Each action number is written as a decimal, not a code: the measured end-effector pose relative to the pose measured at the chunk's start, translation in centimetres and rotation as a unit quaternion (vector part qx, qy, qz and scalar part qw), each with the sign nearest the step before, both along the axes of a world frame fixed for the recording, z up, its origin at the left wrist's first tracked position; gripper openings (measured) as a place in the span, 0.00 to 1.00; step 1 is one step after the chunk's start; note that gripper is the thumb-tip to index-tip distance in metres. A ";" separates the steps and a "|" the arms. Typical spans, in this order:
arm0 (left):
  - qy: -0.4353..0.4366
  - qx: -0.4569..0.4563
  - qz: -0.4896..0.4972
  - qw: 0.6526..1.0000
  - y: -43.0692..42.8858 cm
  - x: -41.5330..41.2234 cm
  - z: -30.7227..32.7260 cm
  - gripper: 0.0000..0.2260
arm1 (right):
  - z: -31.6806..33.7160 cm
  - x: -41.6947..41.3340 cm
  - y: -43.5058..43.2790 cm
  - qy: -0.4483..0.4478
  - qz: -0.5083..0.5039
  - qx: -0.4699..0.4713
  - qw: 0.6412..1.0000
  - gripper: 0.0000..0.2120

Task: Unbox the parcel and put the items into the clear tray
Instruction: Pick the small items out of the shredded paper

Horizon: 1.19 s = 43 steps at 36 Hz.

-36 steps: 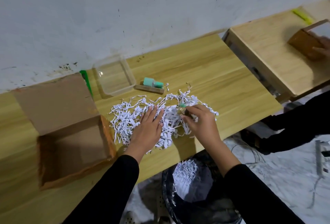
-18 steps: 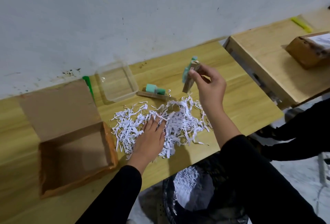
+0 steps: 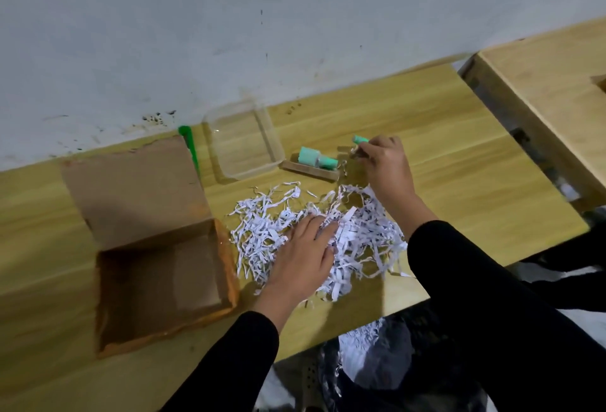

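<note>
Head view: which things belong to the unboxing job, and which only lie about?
Job: open box; clear tray; shredded paper; green item on the table; green item in right hand.
Lying about: green stick; black bin.

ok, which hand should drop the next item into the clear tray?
Right. The right hand already pinches a small green-capped item just right of the clear tray. The left hand lies flat on the shredded paper, nearer the person.
</note>
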State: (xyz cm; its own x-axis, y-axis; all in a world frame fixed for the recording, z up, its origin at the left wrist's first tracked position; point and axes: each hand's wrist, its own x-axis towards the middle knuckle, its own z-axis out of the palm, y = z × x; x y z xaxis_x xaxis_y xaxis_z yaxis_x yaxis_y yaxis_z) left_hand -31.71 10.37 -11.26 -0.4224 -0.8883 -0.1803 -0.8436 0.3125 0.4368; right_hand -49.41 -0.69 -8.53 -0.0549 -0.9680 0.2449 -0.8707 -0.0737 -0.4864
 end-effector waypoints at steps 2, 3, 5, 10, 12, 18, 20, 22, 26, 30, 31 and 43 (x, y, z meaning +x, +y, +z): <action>0.005 -0.006 0.001 1.000 -0.1 0.2 -0.2 0.20 | -0.3 0.1 0.0 0.006 -0.007 0.012 1.000 0.11; 0.008 -0.006 0.004 1.000 -0.1 0.2 -0.2 0.20 | -0.5 0.1 -0.1 0.009 -0.010 0.016 1.000 0.11; 0.013 -0.008 0.008 1.000 -0.2 0.1 -0.3 0.20 | -0.7 0.0 -0.2 0.015 -0.015 0.021 1.000 0.12; 0.021 -0.012 0.011 1.000 -0.1 0.0 -0.1 0.20 | -1.4 0.0 -0.6 0.022 -0.021 0.033 0.999 0.14; 0.024 -0.017 0.013 0.999 -0.1 0.0 0.1 0.21 | -1.7 -0.2 -0.7 0.016 -0.027 0.036 0.999 0.15; 0.038 -0.026 0.001 0.999 -0.1 0.4 0.3 0.24 | -1.9 0.0 0.1 -0.039 -0.032 -0.003 0.999 0.12; 0.043 -0.034 0.003 0.999 -0.4 0.7 0.5 0.23 | -1.7 0.5 0.7 -0.048 0.008 -0.007 0.999 0.11; 0.041 -0.047 0.017 0.998 -0.8 0.9 1.1 0.22 | -1.7 1.0 0.9 -0.040 0.057 0.029 0.997 0.12; 0.004 -0.032 0.061 0.998 -1.8 1.6 1.6 0.20 | -1.8 1.6 0.7 -0.011 0.112 0.109 0.988 0.15; -0.035 0.011 0.061 0.997 -2.1 2.4 0.7 0.22 | -1.4 1.7 1.1 0.020 0.121 0.132 0.984 0.16; -0.040 0.019 0.056 0.997 -2.0 2.4 0.5 0.23 | -1.4 1.6 1.2 0.029 0.126 0.132 0.983 0.16; -0.009 -0.024 0.062 0.998 -1.2 1.9 2.6 0.21 | 0.3 -0.7 7.1 0.009 0.118 0.109 0.987 0.13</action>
State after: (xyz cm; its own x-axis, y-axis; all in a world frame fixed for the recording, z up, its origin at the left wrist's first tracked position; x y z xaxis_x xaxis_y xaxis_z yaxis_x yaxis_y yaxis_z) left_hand -29.80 9.13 -8.69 -0.3049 -0.9417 -0.1423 -0.8849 0.2249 0.4078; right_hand -50.12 6.40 -8.21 0.1814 -0.9830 0.0284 -0.8504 -0.1713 -0.4975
